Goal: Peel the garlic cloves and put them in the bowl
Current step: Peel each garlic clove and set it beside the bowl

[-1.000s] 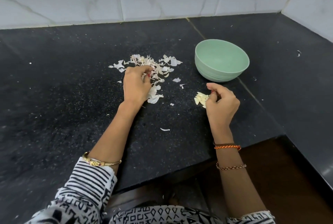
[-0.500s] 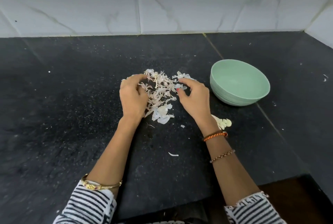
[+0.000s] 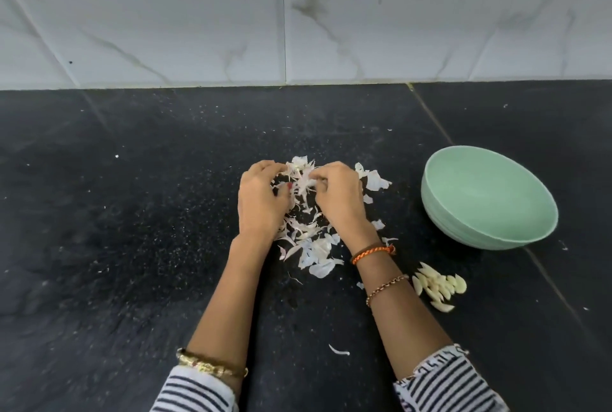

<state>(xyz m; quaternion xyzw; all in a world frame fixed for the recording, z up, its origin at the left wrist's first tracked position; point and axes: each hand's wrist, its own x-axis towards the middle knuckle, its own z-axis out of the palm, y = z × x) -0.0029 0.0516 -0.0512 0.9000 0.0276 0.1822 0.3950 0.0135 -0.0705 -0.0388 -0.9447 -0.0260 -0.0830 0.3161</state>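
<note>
The black stone counter [image 3: 132, 246] carries all the work items and meets a white marble-pattern tiled wall [image 3: 298, 14] at its far edge. The green bowl [image 3: 440, 209] stands upright on the right side of the counter, well apart from both hands; its visible interior shows no cloves.

A loose pile of papery garlic skins [image 3: 313, 246] lies at the centre of the counter. Both hands work in the far part of this pile. The left hand [image 3: 260, 203] rests on the pile's left edge with fingers curled inward into the skins. The right hand [image 3: 337, 196] sits just beside it, fingers also curled, pinching a tuft of skin between the two hands. Whether an unpeeled clove sits inside that tuft cannot be told; the fingers and skins hide it.

The peeled garlic cloves [image 3: 437, 285] lie in a small cluster on the counter, near the right forearm and in front of the bowl, but not touching it. A single skin fragment [image 3: 337, 350] lies alone nearer the person.

Step in hand, by judgement: the hands are sorting or gathering the skins, possibly searching for any remaining clove. The peeling appears largely complete, while the transfer to the bowl is not yet done.

The next move calls for releasing the skins, moving the right hand to the clove cluster, gathering the cloves in a closed grasp, and depositing them over the bowl rim without carrying skin fragments along.
</note>
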